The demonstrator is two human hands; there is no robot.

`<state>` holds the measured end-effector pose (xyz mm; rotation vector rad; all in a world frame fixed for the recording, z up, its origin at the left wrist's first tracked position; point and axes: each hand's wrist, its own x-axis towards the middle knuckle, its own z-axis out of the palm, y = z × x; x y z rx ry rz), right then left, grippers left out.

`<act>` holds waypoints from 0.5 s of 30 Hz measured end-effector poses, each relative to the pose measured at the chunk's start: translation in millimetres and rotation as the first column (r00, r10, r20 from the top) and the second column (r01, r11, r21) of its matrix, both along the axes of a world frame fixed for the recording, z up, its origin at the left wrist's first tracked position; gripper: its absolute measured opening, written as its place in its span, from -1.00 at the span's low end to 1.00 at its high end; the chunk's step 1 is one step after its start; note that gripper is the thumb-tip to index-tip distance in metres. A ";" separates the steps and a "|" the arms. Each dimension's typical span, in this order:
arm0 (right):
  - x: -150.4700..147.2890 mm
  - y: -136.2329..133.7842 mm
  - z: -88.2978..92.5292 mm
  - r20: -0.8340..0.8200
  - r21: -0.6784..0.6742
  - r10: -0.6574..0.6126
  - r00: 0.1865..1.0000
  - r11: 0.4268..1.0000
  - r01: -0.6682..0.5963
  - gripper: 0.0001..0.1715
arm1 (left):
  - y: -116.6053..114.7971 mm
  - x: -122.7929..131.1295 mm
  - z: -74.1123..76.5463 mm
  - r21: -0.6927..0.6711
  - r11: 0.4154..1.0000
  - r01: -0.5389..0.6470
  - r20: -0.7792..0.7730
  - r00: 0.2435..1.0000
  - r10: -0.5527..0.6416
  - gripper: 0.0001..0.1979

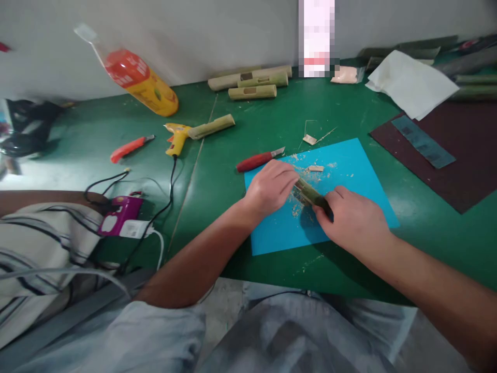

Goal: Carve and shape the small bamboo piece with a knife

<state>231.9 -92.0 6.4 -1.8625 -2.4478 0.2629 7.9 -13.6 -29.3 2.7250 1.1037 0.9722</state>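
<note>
A short green bamboo tube [309,192] lies slantwise between my hands, just over a blue sheet [272,235]. My left hand [272,187] has its fingers closed at the far end of the tube. Around the near end, my right hand [351,215] is wrapped with its thumb along the side. Pale shavings [297,210] and a small bamboo chip [316,169] are scattered on the sheet. Beyond my left hand rests a red-handled knife [256,161], its blade pointing right. Another chip [309,139] sits past the sheet's far edge.
Several cut bamboo tubes [252,92] lie along the wall. To the left are a yellow glue gun [178,139], an orange cutter [130,150], a drink bottle [149,88] and a purple power strip [122,212] with cables. White paper [411,83] and a dark sheet [462,176] lie right.
</note>
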 end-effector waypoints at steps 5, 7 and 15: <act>-2.0 -0.1 2.4 0.038 -0.024 0.003 0.999 1.000 -0.002 -0.64 | -3.8 -1.2 1.1 -0.003 1.000 -0.012 0.001 1.000 0.012 -0.78; -2.0 0.1 2.8 0.046 -0.037 0.003 0.999 0.999 -0.001 -0.64 | -5.4 0.0 0.7 -0.011 0.998 0.062 -0.003 0.998 -0.062 -0.78; -2.9 -0.1 3.9 0.047 -0.053 0.005 0.999 0.999 -0.002 -0.63 | -9.2 4.2 -0.6 -0.017 0.996 0.091 -0.017 0.996 -0.091 -0.80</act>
